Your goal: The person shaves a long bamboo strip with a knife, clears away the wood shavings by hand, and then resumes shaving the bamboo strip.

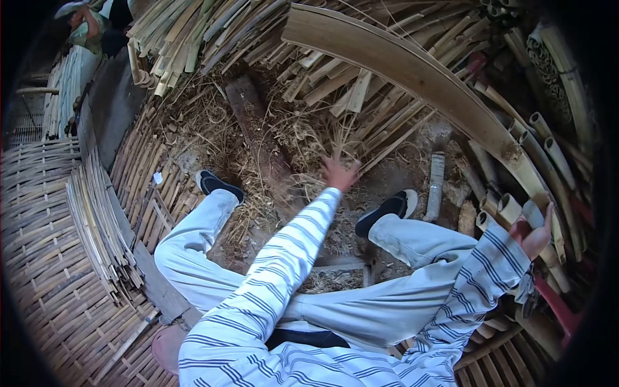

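Note:
My left hand [340, 173] reaches forward and down over the ground, fingers spread among thin, pale bamboo shavings [302, 138]. Beside it lie the near ends of split bamboo strips [380, 119]. Off to the right, my right hand [534, 237] is closed at the near end of a wide split bamboo piece [400, 64], which arcs up and across to the top middle. A flat grey-blue piece [532, 214] shows between the thumb and fingers of this hand; I cannot tell what it is.
A dark wooden beam [258, 129] lies between my feet. A short bamboo length [436, 187] rests by my right shoe [387, 213]. Cut bamboo tubes [509, 208] and a red object [556, 303] are at right. Woven bamboo matting [45, 226] covers the left. Another person [87, 29] is far left.

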Motion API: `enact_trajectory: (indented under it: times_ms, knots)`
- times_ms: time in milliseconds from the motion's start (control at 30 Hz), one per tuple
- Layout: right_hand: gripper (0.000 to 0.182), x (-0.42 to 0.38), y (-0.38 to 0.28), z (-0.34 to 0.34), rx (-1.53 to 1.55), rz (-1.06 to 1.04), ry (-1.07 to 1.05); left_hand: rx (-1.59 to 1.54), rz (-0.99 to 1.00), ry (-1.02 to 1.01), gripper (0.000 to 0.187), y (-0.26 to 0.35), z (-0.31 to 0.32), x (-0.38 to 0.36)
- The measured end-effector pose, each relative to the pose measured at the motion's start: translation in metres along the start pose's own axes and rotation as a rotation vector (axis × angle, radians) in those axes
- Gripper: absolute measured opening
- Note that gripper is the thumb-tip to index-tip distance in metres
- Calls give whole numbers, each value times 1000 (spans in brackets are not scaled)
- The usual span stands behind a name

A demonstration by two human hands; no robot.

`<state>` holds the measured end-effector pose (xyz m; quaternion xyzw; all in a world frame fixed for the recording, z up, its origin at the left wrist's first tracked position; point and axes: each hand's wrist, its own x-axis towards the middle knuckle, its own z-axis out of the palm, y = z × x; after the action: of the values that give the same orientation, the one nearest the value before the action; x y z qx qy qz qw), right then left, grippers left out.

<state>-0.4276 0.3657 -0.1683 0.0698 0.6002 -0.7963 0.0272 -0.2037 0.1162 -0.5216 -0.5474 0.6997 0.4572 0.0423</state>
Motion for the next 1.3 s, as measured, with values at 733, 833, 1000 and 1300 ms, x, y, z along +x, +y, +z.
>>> enact_trajectory:
  times_ms: [733,833,1000,1300]
  knots:
    - [38,12,8,0,-14,-70,63,-629,-224,66,67,-145,-74,67]
    - [38,-6,11,26,30,-109,37,-270,-43,-260,57,-79,-14,-4]
    - [36,-8,19,27,-3,-98,-2,-35,-14,-242,66,-72,35,-46]
    - [33,-69,39,89,15,-392,150,251,317,-298,36,-53,-157,-104]
